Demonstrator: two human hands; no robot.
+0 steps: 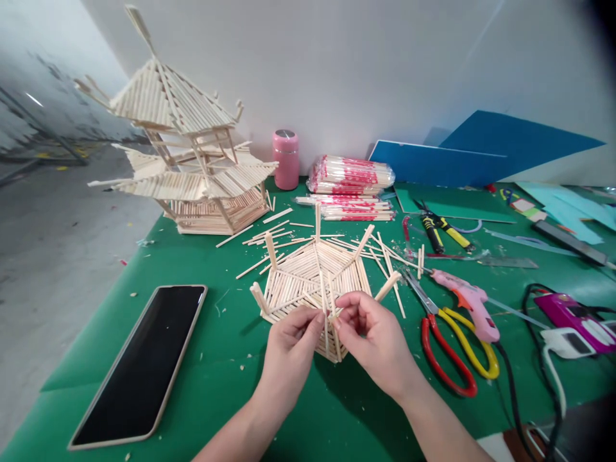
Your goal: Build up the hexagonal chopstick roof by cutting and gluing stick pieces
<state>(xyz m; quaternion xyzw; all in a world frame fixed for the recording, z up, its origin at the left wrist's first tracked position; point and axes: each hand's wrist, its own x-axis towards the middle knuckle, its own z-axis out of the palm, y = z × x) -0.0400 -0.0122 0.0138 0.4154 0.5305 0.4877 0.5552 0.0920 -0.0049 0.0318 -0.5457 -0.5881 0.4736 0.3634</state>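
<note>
A many-sided base of wooden sticks [289,282] lies on the green table, with short stick posts [317,223] standing at its corners. Over its near edge, my left hand [297,340] pinches a thin wooden stick [323,289] between thumb and forefinger. Just to the right, my right hand [373,330] has its thumb and forefinger closed at the stick pieces by the same near corner. The fingertips of both hands almost meet. What exactly the right fingers grip is too small to make out.
Loose sticks [269,234] lie behind the base. A stick pagoda [212,186] stands back left, near a pink flask [285,160] and bagged sticks [351,176]. Red-and-yellow scissors [450,346], a pink glue gun [469,298] and pliers [440,228] lie right; a phone [142,366] lies left.
</note>
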